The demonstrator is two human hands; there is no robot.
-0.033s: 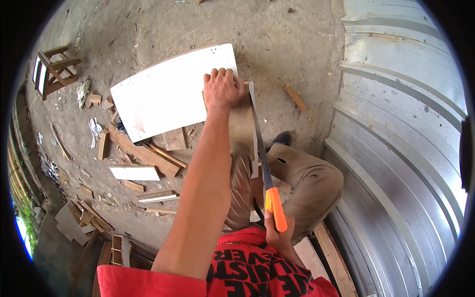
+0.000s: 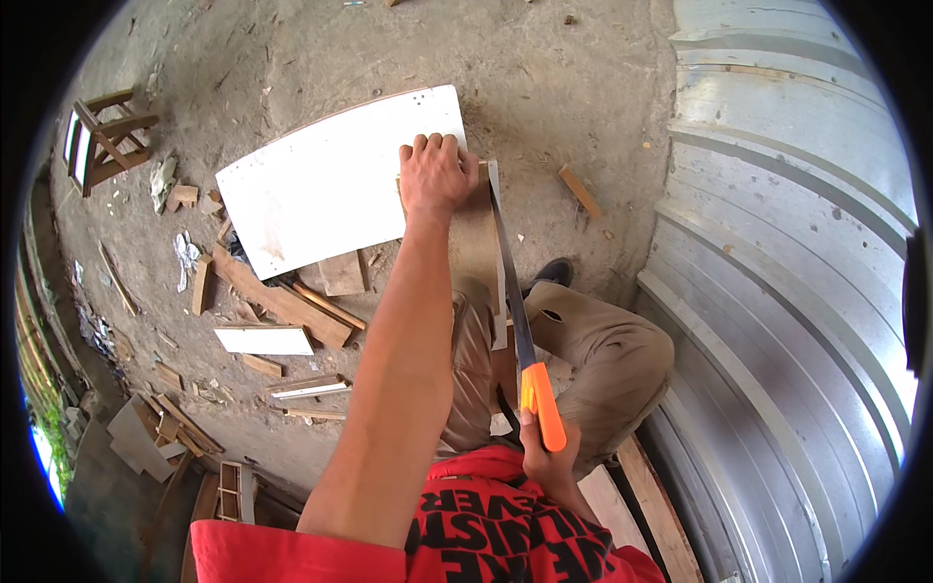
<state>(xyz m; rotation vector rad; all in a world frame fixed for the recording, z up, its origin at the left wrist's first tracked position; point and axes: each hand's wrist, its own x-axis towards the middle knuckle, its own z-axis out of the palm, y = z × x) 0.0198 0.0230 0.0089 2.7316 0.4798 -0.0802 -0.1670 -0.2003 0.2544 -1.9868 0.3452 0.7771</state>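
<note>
My right hand [image 2: 550, 455] is closed round the orange handle of a hand saw [image 2: 522, 325]. Its dark blade points away from me and lies along the right edge of a brown wooden board [image 2: 474, 238], next to a narrow white strip [image 2: 494, 175]. With fingers curled, my left hand [image 2: 437, 180] grips the far end of that board; what lies under the palm is hidden. The board's near part runs down by my left leg. Beyond and left of the hand, a large white panel [image 2: 330, 175] rests low over the ground.
Wood offcuts [image 2: 292, 309] and a small white board [image 2: 264, 340] litter the floor on the left. A hammer-like wooden handle [image 2: 328, 305] lies among them. A small wooden stool [image 2: 109, 141] lies at far left. Corrugated metal sheeting [image 2: 777, 214] stands along the right.
The saw's handle has shifted very slightly forward with my right hand. My left hand and the board look the same.
</note>
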